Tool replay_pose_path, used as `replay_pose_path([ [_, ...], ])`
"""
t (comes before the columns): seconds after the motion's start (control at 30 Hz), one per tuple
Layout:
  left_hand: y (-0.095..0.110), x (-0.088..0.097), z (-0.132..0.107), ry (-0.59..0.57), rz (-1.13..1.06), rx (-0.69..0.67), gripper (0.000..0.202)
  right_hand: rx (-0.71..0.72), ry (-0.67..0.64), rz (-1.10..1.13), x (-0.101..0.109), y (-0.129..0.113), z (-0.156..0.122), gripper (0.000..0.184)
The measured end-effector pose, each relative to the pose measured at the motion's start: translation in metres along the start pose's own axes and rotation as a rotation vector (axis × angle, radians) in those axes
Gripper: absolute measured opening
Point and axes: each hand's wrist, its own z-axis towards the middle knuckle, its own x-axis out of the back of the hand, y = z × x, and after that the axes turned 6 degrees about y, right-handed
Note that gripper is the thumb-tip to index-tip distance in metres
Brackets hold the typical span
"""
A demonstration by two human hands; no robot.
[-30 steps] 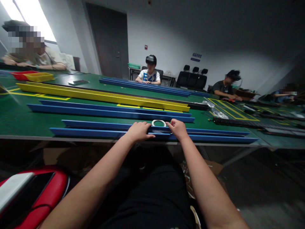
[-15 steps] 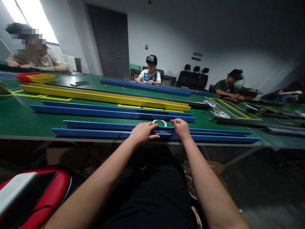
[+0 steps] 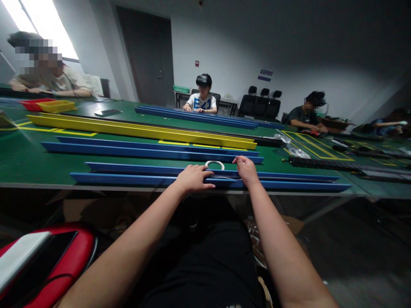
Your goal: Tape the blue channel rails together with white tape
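Observation:
A long blue channel (image 3: 109, 179) with two raised walls lies along the near table edge. My left hand (image 3: 194, 177) rests over its middle, fingers spread and thumb apart, touching the channel's walls. To its right, my right hand (image 3: 246, 170) is closed in a pinch just above the channel. A thin pale strip (image 3: 226, 177) runs inside the channel from my left fingers to the underside of my right hand, which seems closed on it; the fingertips' exact grip is too small to see. Behind the channel, between the hands, lies a white ring-shaped roll (image 3: 214, 163).
Another blue channel (image 3: 144, 150) and a yellow channel (image 3: 141, 131) lie farther back on the green table (image 3: 25, 164). Red and yellow trays (image 3: 56, 105) stand at the far left. Black strips (image 3: 321, 164) lie at right. Several people sit around the table. A red stool (image 3: 77, 256) is beside me.
My right hand has moved slightly right and up, away from my left hand, and the pale strip's visible length between them has grown. My left hand has barely shifted.

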Motion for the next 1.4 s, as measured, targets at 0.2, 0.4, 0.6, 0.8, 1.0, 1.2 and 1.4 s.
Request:
replay_pose_path([
  [0.2, 0.000, -0.003, 0.000, 0.030, 0.012, -0.018, 0.064, 0.207, -0.196, -0.380, -0.012, -0.011, -0.010, 0.054],
  [0.4, -0.001, -0.003, -0.002, 0.051, 0.020, -0.020, 0.064, 0.261, -0.307, -0.629, -0.017, -0.011, -0.015, 0.042],
  [0.6, 0.000, -0.001, -0.003, 0.046, 0.017, -0.015, 0.062, 0.216, -0.403, -0.575, -0.017, -0.006, -0.010, 0.046],
  [0.8, 0.000, 0.000, -0.004, 0.051, 0.005, -0.013, 0.061, 0.156, -0.453, -0.493, -0.019, 0.000, -0.004, 0.045],
  [1.0, 0.000, -0.001, -0.003, 0.043, 0.002, -0.009, 0.060, 0.210, -0.460, -0.484, -0.016, -0.010, -0.010, 0.041],
  [1.2, -0.002, -0.002, -0.003, 0.062, 0.018, -0.034, 0.060, 0.225, -0.460, -0.540, -0.014, -0.017, -0.013, 0.046],
  [1.4, 0.000, -0.002, -0.002, 0.038, 0.015, -0.012, 0.057, 0.256, -0.428, -0.641, -0.015, -0.016, -0.014, 0.054],
])
